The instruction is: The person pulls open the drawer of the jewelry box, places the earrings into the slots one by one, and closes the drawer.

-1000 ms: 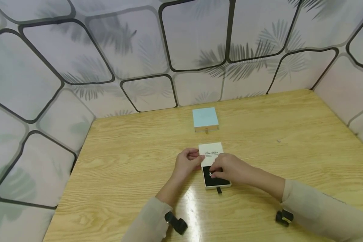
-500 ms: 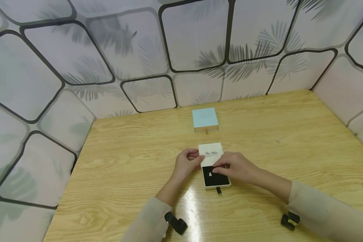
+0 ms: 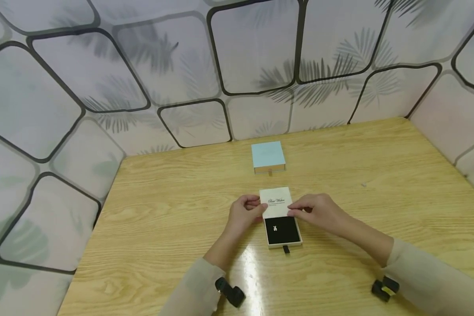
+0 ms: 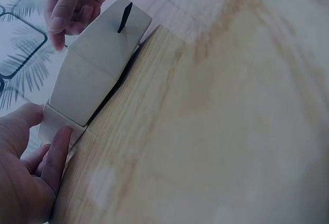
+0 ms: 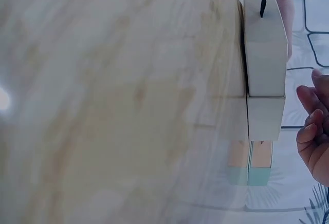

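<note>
A small white drawer box lies pulled out on the table, its sleeve (image 3: 274, 210) printed "Best Wishes". The black-lined drawer (image 3: 286, 231) bears a small silver piece of jewellery (image 3: 275, 228), too small to tell its kind. My left hand (image 3: 242, 213) grips the sleeve by its left side; in the left wrist view its thumb and a finger pinch the sleeve's end (image 4: 61, 124). My right hand (image 3: 320, 213) hovers by the sleeve's right edge, fingers loosely bent. In the right wrist view, a gap separates this hand (image 5: 316, 126) from the box (image 5: 264, 64), with nothing seen in its fingers.
A light blue box (image 3: 268, 154) with a small pull tab stands behind the white one, close to the patterned fabric wall (image 3: 256, 116). A black ribbon tab (image 3: 286, 249) sticks out at the drawer's front. Wooden table surface (image 3: 174, 219) surrounds both boxes.
My right hand has drawn away from the silver piece in the drawer, moving right and slightly back. The piece stays on the black lining. My left hand keeps its grip on the sleeve.
</note>
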Demonstrator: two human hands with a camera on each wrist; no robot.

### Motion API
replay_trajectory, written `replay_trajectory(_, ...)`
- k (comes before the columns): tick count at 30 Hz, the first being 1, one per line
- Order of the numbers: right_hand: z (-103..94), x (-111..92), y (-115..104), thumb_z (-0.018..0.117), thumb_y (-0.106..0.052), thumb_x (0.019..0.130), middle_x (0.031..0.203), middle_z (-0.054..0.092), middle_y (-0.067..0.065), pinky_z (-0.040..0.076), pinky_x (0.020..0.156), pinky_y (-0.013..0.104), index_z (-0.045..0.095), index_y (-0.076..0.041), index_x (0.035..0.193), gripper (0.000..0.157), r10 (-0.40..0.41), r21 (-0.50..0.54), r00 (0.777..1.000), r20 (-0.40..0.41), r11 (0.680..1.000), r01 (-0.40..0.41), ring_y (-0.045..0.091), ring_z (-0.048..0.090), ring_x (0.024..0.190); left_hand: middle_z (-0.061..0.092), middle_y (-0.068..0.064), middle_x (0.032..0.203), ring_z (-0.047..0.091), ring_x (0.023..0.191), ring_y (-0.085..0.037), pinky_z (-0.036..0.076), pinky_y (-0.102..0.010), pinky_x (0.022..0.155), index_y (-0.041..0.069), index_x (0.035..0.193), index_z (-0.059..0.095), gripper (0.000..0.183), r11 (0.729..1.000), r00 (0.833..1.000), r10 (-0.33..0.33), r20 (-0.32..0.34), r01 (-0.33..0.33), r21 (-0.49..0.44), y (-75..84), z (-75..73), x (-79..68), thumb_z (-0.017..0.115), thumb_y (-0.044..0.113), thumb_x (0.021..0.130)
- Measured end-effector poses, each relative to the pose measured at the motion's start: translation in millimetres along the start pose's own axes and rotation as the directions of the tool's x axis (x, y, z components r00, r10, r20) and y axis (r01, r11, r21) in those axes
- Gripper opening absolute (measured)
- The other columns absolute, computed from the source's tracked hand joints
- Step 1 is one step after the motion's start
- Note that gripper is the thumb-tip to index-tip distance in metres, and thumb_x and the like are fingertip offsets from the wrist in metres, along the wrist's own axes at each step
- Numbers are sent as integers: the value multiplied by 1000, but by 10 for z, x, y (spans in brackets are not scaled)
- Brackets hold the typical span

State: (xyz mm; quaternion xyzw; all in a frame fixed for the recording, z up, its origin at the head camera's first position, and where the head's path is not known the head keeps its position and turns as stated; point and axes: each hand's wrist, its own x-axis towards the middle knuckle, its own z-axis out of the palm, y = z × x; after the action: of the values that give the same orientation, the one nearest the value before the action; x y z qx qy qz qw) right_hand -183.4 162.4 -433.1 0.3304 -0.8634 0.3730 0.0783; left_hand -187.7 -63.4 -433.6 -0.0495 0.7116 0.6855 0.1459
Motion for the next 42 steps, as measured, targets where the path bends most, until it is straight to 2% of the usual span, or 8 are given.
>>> replay_trajectory(8,-116,12,8,73,-4,80,78,71,0,44,48,17,75,-4,89,10,50,-4,999,4,999,-50,-3,44,58,57,-9,98,55,83,-13,59,-33,72,-9,115,55,38,1000,1000,-11,-1,11,-3,-6,-5,17,69,5,83)
replay_trajectory(13,-230,22,-24,72,-6,82,77,71,-1,46,50,18,75,-5,89,8,111,-29,994,-12,993,-112,-3,48,59,57,-8,98,55,83,-13,59,-33,72,-9,116,55,38,1000,1000,-10,5,10,-4,-16,-7,18,69,5,83)
replay_trajectory(22,-353,-11,-28,73,-6,81,80,72,-1,51,54,20,75,-8,89,8,141,-74,988,-69,987,-146,0,57,65,57,-8,97,55,82,-12,59,-31,72,-9,114,55,36,1000,1000,15,17,-15,-11,-44,-20,14,68,6,84)
replay_trajectory(28,-509,-41,3,72,-12,84,83,72,1,51,55,19,75,-8,92,10,214,-61,972,-93,974,-220,1,58,67,57,-9,98,55,83,-12,59,-31,72,-9,116,55,38,1000,1000,13,28,-13,-15,-48,-18,16,68,7,84)
replay_trajectory(36,-766,-60,85,71,-14,85,82,71,5,47,52,15,74,-8,91,9,255,-61,952,-170,961,-269,-1,56,63,57,-8,97,54,83,-12,59,-30,73,-9,114,55,36,1000,1000,2,10,-2,8,-26,-1,14,68,6,84)
replay_trajectory(42,-917,-50,92,69,-21,88,85,71,6,48,53,15,74,-9,95,15,339,-36,926,-163,936,-349,0,58,66,58,-9,99,55,84,-13,59,-31,71,-6,115,56,38,1000,1000,-1,7,1,4,-225,-21,164,70,8,84)
